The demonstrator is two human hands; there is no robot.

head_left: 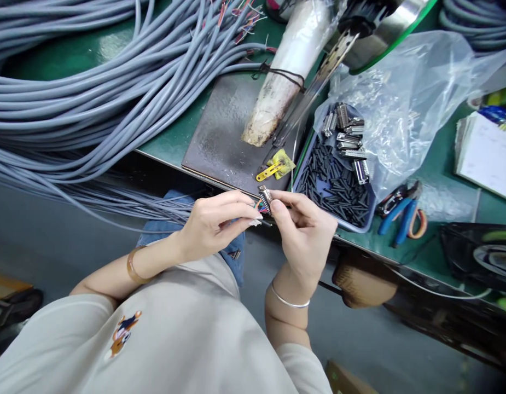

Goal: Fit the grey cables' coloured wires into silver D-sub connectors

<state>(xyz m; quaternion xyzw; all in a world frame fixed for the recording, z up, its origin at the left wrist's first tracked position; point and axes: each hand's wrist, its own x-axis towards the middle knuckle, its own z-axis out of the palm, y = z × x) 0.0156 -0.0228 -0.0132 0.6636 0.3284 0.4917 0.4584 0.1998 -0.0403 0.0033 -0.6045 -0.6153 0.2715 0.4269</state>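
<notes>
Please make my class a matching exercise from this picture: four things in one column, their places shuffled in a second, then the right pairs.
Things
1. connector with coloured wires
2. small black tubes
3. yellow strip
4. blue-handled pliers

Places
A. on the dark board
B. on the green bench, beside the tray
C. held in the right hand
D. inside the blue tray

Pairs: 1-C, 2-D, 3-A, 4-B.

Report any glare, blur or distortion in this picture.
Head view: pale glare streaks the clear plastic bag and green tabletop; head view: the outer edges look softer and stretched; head view: the multi-pin connector shows clearly, but its thin wires blur together.
</notes>
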